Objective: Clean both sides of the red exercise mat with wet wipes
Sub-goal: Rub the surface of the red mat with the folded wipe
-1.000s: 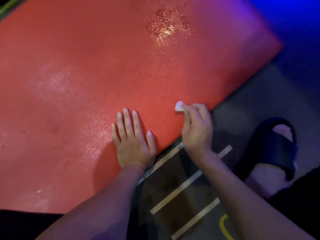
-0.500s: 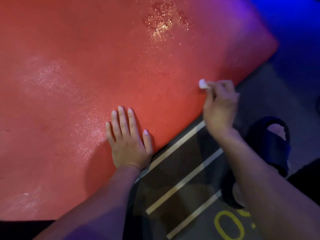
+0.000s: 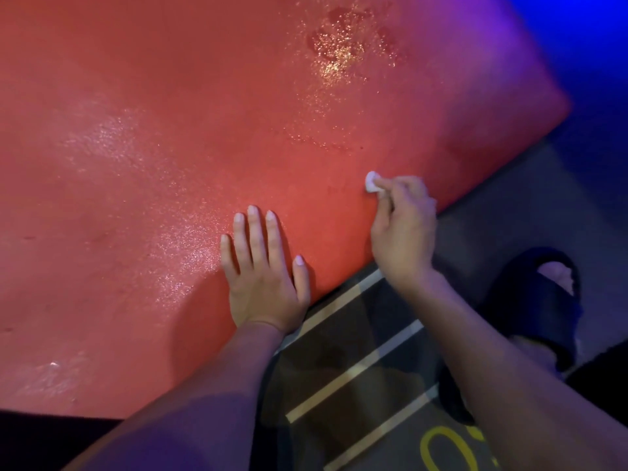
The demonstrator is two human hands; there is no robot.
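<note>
The red mat [image 3: 204, 164] lies flat on the floor [image 3: 530, 205], its upper face glistening in patches, so wiping is under way. The right hand [image 3: 402, 232] pinches a balled wipe [image 3: 371, 181] near the mat's right edge; the left hand [image 3: 263, 277] presses flat. The underside looks still to do.

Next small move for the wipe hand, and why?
Probably drag the wet wipe leftward along the mat's near edge: the right hand pinches it against the red mat, the strip there looks dull while farther patches glisten wet, and the left hand lies flat on the mat.
</note>
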